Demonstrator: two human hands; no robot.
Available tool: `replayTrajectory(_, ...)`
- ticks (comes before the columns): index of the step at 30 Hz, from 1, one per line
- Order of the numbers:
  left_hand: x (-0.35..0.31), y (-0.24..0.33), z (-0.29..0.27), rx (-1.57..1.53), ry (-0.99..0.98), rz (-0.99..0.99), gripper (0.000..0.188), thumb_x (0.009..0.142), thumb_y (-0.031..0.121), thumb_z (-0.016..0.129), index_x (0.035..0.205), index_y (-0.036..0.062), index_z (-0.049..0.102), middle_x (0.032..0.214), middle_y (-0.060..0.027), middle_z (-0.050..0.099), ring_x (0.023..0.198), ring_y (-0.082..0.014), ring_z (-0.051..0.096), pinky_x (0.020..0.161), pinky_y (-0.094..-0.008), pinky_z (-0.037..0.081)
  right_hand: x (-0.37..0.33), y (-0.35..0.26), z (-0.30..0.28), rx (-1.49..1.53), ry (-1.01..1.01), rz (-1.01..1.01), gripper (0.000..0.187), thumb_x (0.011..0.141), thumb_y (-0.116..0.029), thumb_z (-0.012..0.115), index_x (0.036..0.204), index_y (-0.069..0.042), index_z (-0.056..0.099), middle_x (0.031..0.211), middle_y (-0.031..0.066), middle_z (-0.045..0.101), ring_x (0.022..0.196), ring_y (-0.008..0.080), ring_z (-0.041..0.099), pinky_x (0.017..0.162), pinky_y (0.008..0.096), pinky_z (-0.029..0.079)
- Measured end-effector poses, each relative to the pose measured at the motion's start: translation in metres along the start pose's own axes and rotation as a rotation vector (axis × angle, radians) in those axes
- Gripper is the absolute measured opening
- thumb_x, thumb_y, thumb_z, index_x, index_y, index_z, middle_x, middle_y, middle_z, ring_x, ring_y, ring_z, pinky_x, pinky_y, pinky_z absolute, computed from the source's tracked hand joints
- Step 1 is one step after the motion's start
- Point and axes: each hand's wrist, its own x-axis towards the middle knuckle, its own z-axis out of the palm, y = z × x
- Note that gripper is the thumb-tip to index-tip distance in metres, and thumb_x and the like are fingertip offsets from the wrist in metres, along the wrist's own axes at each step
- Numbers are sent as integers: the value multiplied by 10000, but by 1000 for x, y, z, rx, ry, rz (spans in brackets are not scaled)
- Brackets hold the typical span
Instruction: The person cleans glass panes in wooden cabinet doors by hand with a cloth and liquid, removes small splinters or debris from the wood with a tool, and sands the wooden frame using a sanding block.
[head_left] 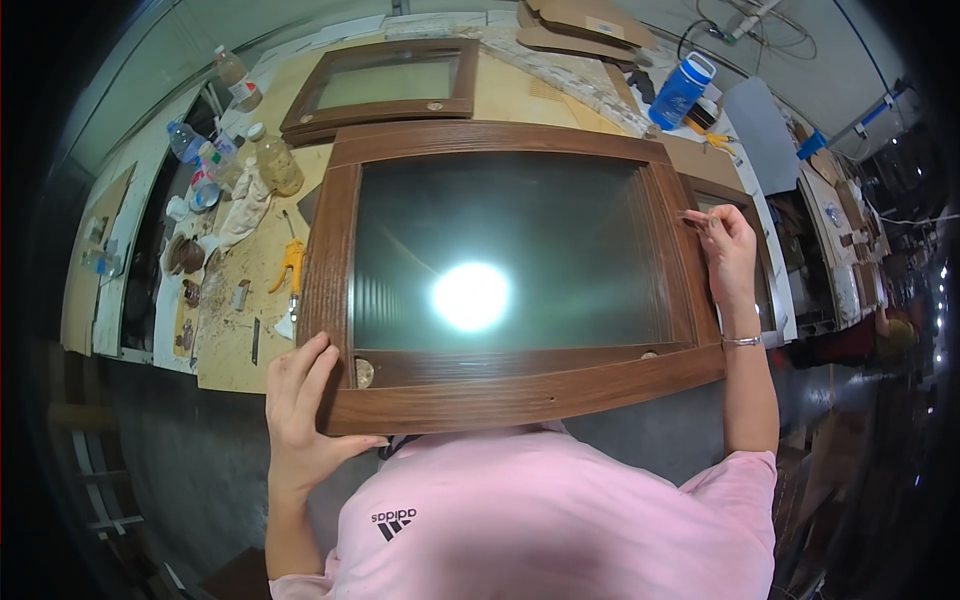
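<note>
A brown wooden-framed glass door panel (520, 408) lies in front of me, its near edge jutting past the table toward my body. Bright light reflects in its glass. My left hand (297, 405) grips the near left corner, fingers along the left side and thumb under the near edge. At the panel's right side, my right hand (728, 240) is closed in a pinch beside the frame. Something thin and brownish shows at its fingertips, too small to name. Round pale discs (364, 373) sit at the inner near corners of the frame.
Another framed panel (380, 85) lies at the back, and one (765, 240) partly under my right arm. Bottles (275, 165), a rag (247, 210) and a yellow-handled tool (290, 265) are at left. A blue bottle (684, 92) and cardboard (585, 30) stand at the back right.
</note>
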Motion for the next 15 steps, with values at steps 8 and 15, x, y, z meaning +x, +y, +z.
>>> replayTrajectory(8,-1,-19,7,-51,52,24,773,479,348,926,1120,7,660,1250,-159,613,1145,-408,544,955,-500,460,2,-2,10,-31,45,-30,55,1001,-41,533,950,-48,552,916,43,635,961,138,660,814,213,471)
replayTrajectory(15,7,-26,4,-66,20,-30,733,518,352,913,1116,16,657,1256,-124,595,1189,-406,504,991,-513,434,6,-5,12,-85,-1,16,63,992,-38,546,931,-52,554,877,17,593,946,138,654,792,216,438)
